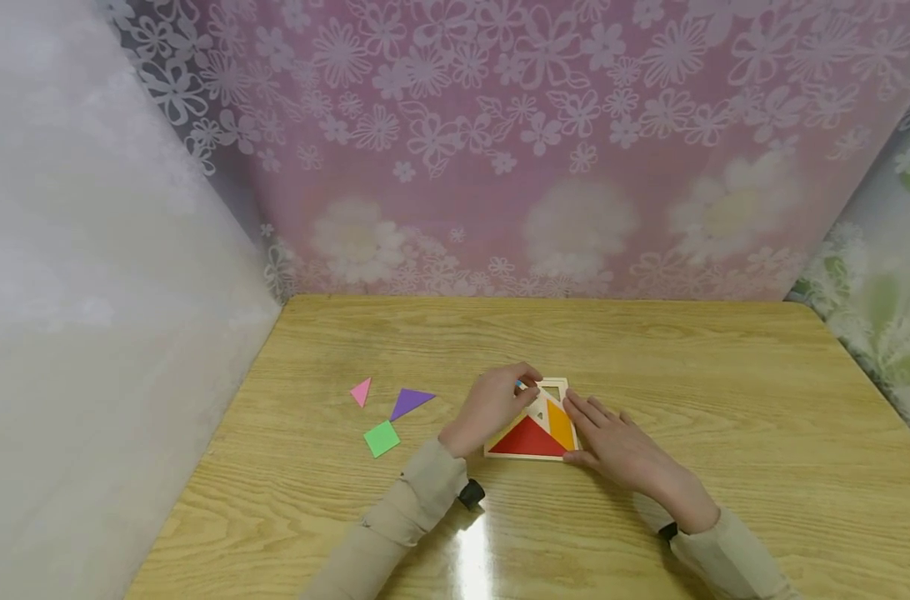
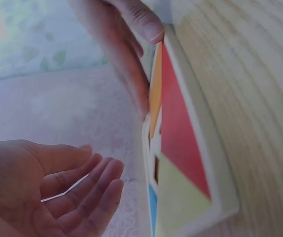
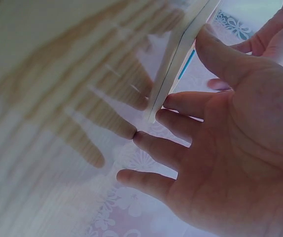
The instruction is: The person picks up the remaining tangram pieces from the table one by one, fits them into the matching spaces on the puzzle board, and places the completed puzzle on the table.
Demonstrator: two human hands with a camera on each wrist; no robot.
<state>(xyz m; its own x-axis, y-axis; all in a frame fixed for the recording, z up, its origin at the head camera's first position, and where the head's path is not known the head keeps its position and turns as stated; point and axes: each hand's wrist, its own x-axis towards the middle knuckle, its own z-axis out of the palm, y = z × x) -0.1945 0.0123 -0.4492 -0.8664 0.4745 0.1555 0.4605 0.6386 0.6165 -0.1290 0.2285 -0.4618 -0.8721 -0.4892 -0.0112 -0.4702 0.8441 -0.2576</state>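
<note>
A wooden tangram tray (image 1: 530, 457) lies on the table with a red triangle (image 1: 528, 438) and an orange parallelogram (image 1: 560, 423) set in it. The left wrist view also shows a yellow triangle (image 2: 178, 197) and a blue piece (image 2: 153, 205) in the tray. My left hand (image 1: 496, 404) hovers over the tray's left side, fingers loosely bent, with nothing between thumb and fingers in the left wrist view. Along the tray's right edge rests my right hand (image 1: 620, 446), its fingers extended and its thumb at the near right corner.
Left of the tray lie a pink triangle (image 1: 361, 392), a purple triangle (image 1: 410, 403) and a green square (image 1: 382, 438). The purple triangle's lower tip is close to the green square. A flowered curtain (image 1: 455, 183) hangs behind the wooden table (image 1: 695, 358).
</note>
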